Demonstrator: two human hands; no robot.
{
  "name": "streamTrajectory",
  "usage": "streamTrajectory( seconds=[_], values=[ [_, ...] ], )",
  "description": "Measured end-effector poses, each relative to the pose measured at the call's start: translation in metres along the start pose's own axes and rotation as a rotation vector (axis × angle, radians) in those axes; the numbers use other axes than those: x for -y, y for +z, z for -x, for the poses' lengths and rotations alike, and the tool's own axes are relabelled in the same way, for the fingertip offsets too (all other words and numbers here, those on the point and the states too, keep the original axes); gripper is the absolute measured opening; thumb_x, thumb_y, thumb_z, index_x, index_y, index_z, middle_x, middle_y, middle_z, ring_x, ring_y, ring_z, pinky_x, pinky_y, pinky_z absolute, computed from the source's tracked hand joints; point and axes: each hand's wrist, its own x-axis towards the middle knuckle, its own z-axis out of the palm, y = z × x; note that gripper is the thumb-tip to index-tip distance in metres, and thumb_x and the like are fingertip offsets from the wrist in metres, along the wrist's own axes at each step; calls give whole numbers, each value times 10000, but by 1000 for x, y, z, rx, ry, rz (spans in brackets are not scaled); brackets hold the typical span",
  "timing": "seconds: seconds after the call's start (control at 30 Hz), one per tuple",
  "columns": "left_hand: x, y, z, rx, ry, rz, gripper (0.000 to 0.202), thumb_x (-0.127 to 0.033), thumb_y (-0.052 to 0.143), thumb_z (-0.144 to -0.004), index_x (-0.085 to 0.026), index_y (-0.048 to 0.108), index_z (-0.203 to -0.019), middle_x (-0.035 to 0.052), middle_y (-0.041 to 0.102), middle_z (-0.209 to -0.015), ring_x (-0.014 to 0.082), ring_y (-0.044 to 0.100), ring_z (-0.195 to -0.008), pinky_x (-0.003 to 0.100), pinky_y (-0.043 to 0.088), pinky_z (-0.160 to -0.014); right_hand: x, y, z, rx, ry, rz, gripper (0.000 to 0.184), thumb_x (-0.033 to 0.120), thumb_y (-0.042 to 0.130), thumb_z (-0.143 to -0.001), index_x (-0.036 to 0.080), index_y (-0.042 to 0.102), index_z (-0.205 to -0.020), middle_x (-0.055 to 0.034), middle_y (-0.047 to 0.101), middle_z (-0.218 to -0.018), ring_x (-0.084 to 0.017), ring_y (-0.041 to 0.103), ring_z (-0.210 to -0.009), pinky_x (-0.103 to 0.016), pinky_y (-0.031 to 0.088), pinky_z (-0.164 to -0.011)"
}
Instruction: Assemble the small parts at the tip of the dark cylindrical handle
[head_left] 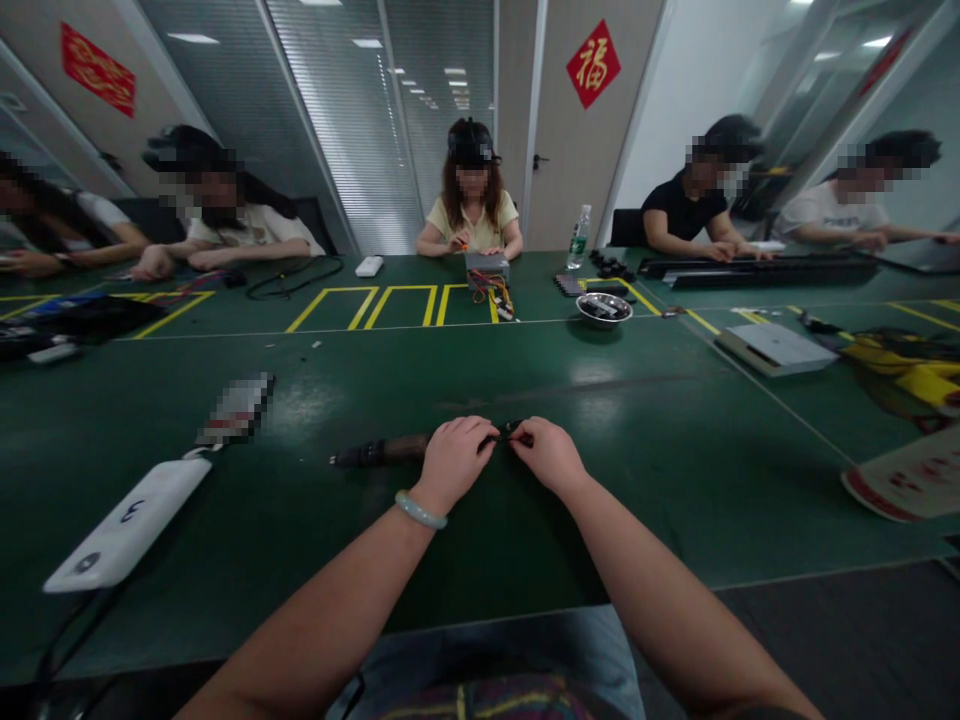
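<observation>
A slim tool with a stepped black nose and a brownish body lies on the green table, its thin tip pointing left; it looks like an electric screwdriver. My left hand, with a pale bangle at the wrist, covers the tool's right end. Its fingers are bent and closed at the tips. Facing it, my right hand pinches thumb against fingers. A small dark piece shows between the two sets of fingertips, too small and shaded to name. Whether the left fingers also grip the tool is hidden.
Left of my arms lies a white power bank with a cable. A metal bowl of dark parts and a water bottle stand farther back. On the right are a grey box and a paper cup. Several people sit opposite.
</observation>
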Motion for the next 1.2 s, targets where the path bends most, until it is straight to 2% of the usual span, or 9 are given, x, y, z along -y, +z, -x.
streamTrajectory(
  seconds=[0.33, 0.47, 0.73, 0.87, 1.2],
  values=[
    [2, 2, 2, -17, 25, 23, 180, -227, 516, -893, -264, 630, -1028, 12, 607, -1132, 205, 544, -1047, 378, 419, -906, 2, 5, -1, -2, 61, -21, 70, 279, 639, -777, 222, 677, -764, -11, 653, -832, -145, 577, -731, -249, 407, -650],
    [1, 2, 1, -17, 24, 7, 181, -220, 520, -892, -257, 636, -1026, 23, 608, -1123, 210, 544, -1046, 376, 420, -902, 2, 6, 0, 3, 43, -23, 64, 272, 630, -783, 224, 670, -771, -6, 650, -832, -140, 576, -718, -247, 405, -640],
    [-2, -2, 1, -4, 51, -12, 184, -231, 506, -905, -254, 635, -1035, 26, 606, -1101, 200, 544, -1013, 352, 417, -866, 4, 5, -1, 11, 44, -32, 81, 258, 632, -795, 219, 695, -827, -14, 658, -876, -138, 595, -770, -243, 425, -713],
    [-2, -1, 0, -9, 40, -13, 171, -236, 509, -904, -256, 639, -1013, 21, 606, -1083, 197, 543, -994, 342, 412, -847, 4, 5, -3, 7, 61, -37, 110, 288, 631, -814, 217, 701, -859, -20, 660, -906, -146, 598, -825, -247, 426, -770],
    [-3, -2, 1, -21, 1, 22, 144, -273, 541, -893, -229, 587, -1023, 23, 608, -1037, 195, 548, -953, 338, 410, -826, 5, 7, -4, -2, 37, -27, 93, 263, 611, -822, 228, 697, -832, -14, 651, -884, -143, 596, -786, -251, 426, -735]
  ],
)
